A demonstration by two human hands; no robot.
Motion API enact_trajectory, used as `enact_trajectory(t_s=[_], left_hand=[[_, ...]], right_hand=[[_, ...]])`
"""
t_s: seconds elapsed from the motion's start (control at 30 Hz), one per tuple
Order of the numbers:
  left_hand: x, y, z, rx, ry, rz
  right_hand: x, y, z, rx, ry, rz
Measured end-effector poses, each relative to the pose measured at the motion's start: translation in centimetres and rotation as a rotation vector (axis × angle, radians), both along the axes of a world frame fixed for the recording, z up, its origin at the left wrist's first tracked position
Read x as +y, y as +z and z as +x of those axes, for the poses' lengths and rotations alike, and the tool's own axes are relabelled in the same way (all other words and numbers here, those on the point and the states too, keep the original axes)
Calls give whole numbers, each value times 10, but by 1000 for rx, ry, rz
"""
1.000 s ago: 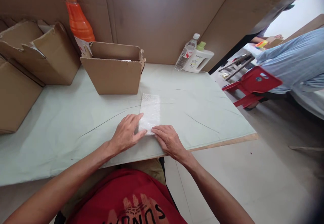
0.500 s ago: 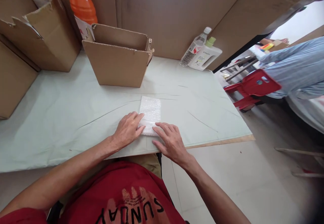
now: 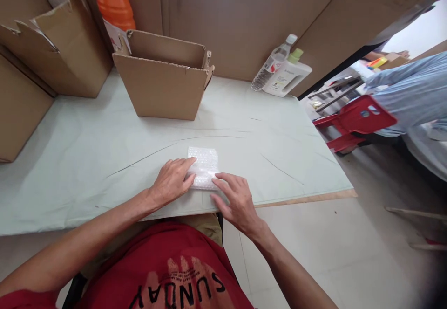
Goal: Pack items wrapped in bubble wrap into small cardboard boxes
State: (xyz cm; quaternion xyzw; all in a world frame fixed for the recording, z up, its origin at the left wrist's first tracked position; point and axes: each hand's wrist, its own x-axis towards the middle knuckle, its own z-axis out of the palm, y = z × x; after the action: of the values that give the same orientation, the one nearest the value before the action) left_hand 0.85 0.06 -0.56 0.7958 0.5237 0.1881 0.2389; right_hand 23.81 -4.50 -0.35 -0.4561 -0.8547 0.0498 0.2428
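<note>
A small piece of bubble wrap (image 3: 203, 162) lies flat, in folded layers, near the front edge of the table. My left hand (image 3: 171, 178) rests at its left side, index finger and thumb stretched apart and touching the wrap; the other fingers lie beside them on the tabletop. At the lower right corner of the wrap, my right hand (image 3: 234, 198) has its fingers apart. Its index and middle fingertips touch the wrap's edge, while the thumb points left just below. Whether anything is inside the wrap cannot be seen.
An open cardboard box (image 3: 162, 87) stands behind the wrap. More cardboard boxes (image 3: 75, 48) and an orange bottle (image 3: 115, 3) are at the left. A clear bottle (image 3: 274, 62) and white jug (image 3: 288, 78) stand back right. A person in blue (image 3: 415, 85) is near a red chair (image 3: 372, 115).
The bubble wrap is now shorter from front to back, its far edge nearer to me. Both hands have shifted slightly and remain touching it.
</note>
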Motion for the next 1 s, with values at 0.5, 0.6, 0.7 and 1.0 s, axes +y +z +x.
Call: enact_trajectory(t_s=[0.5,0.6,0.7,1.0], left_hand=[[-32,1,0,-839,357,-519],[-33,10,-2,-760,324,-377],[-35,17,-6,-687,220,-269],[-17,3,-12,-895,169,-440]], right_hand=[[21,4,-21,532,-14,-582],[31,16,-14,579,12,-569],[43,27,-17,583,118,-642],[60,28,-37,779,19,-716]])
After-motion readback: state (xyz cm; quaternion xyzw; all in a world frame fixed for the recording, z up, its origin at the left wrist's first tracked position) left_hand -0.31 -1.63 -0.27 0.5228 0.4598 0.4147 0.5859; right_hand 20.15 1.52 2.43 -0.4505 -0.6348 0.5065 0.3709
